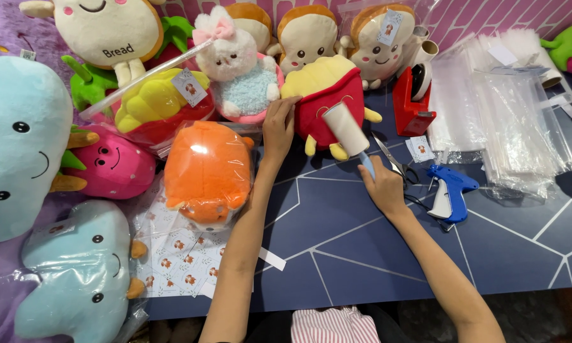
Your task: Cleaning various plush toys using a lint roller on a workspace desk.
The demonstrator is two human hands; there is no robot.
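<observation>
Bare tabletop [362, 254] open near front; plush toys [203, 171] crowd left, bag stack [508, 127] right, scissors [394, 164] probably between.

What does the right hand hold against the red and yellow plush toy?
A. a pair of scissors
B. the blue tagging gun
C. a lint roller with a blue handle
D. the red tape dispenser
C: the right hand grips the blue handle of the lint roller, whose white roll lies on the red and yellow plush toy, while the left hand steadies the toy.

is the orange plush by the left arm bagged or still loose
Bagged. The orange plush lies inside a clear plastic bag: glare and wrinkled film show over it. The left hand is off it, on the red and yellow plush.
</observation>
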